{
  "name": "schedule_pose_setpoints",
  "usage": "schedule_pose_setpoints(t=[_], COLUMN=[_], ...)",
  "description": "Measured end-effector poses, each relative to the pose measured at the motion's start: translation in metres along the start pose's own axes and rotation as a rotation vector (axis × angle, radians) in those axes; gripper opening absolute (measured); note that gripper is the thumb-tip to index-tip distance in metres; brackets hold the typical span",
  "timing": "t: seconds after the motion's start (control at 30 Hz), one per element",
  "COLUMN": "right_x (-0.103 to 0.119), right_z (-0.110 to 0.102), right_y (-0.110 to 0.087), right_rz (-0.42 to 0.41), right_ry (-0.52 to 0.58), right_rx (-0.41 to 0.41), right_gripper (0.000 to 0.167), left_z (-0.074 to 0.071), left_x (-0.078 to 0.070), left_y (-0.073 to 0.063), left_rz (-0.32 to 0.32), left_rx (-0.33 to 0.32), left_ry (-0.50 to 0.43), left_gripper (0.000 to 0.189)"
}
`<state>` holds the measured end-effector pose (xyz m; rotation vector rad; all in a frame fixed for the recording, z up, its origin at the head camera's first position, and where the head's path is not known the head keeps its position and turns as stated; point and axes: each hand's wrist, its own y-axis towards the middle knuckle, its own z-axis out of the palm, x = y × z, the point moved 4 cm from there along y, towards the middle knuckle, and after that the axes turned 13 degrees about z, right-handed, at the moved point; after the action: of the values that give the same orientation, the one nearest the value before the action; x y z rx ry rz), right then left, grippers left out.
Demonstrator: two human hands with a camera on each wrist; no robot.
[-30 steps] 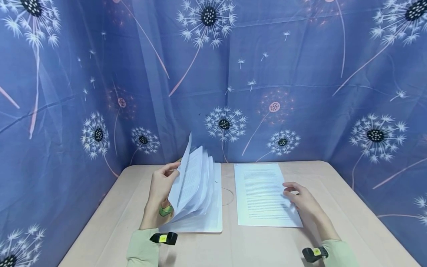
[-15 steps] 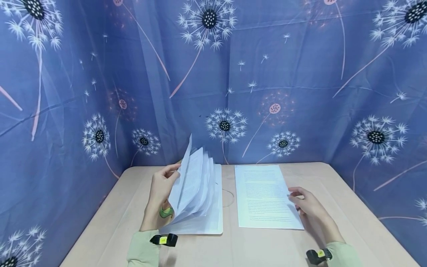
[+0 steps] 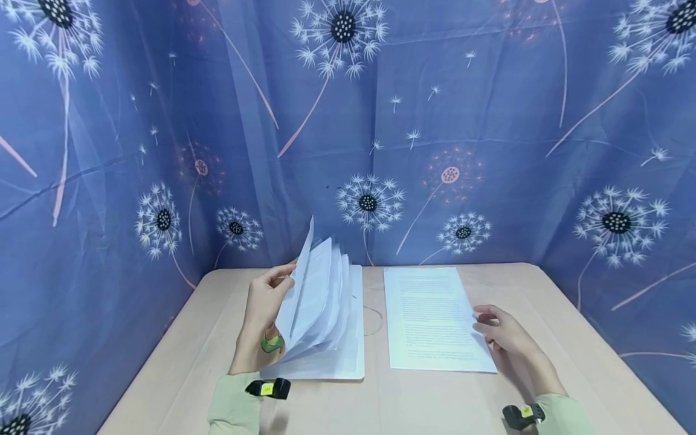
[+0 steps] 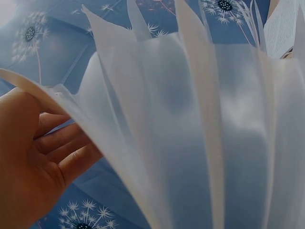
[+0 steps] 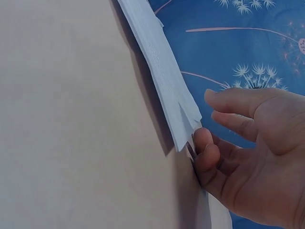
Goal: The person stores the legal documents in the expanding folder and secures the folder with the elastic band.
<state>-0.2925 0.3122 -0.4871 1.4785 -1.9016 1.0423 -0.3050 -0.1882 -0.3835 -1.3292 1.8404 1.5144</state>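
A folder [image 3: 356, 356] with clear plastic pockets and printed sheets inside lies on the left part of the table. Its front leaves stand raised and fanned. My left hand [image 3: 266, 299] pinches their outer edge between thumb and fingers; in the left wrist view the left hand [image 4: 43, 157] is at the bent edge, beside the translucent pockets [image 4: 190, 119]. To the right lies a stack of printed paper [image 3: 435, 320]. At its right edge is my right hand [image 3: 505, 332], fingers loosely bent. The right wrist view puts the right hand [image 5: 257, 152] right by the corner of the paper stack [image 5: 162, 62], with thumb and forefinger apart.
A thin loop of cord [image 3: 375, 320] lies between folder and paper. The pale table [image 3: 424, 402] has rounded far corners, and a blue dandelion-print curtain [image 3: 413, 90] surrounds it at the back and sides.
My right hand has drawn back slightly to the right, from over the paper's edge to just beside it. The left hand keeps its grip on the raised folder leaves.
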Motion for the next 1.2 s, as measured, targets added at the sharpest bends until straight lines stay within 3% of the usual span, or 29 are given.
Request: schedule_pose_setpoints(t=[0.27,0.5,0.97,1.2], right_x=[-0.0002,0.0025,0.0031,0.0055], right_z=[0.0012,0.0027,0.0048,0.0066], right_y=[0.0009,0.0074,0.0046,0.0027], right_rz=[-0.028,-0.11,-0.003,-0.016], right_ry=[-0.042,-0.171,-0.165,-0.168], right_rx=[0.009,-0.058,-0.057,-0.042], right_gripper=[0.064,0.07,0.078,0.076], left_z=[0.0009,0.0018,-0.0001,-0.0017], left_x=[0.0013,-0.0006,0.0013,-0.0052], left_y=[0.0012,0.001,0.0,0.0013], left_rz=[0.023,0.024,0.013,-0.031], left_rx=[-0.005,-0.017,-0.005,0.017], left_ry=[-0.001,0.006,0.003,-0.004], left_gripper=[0.028,0.029,0.028,0.031])
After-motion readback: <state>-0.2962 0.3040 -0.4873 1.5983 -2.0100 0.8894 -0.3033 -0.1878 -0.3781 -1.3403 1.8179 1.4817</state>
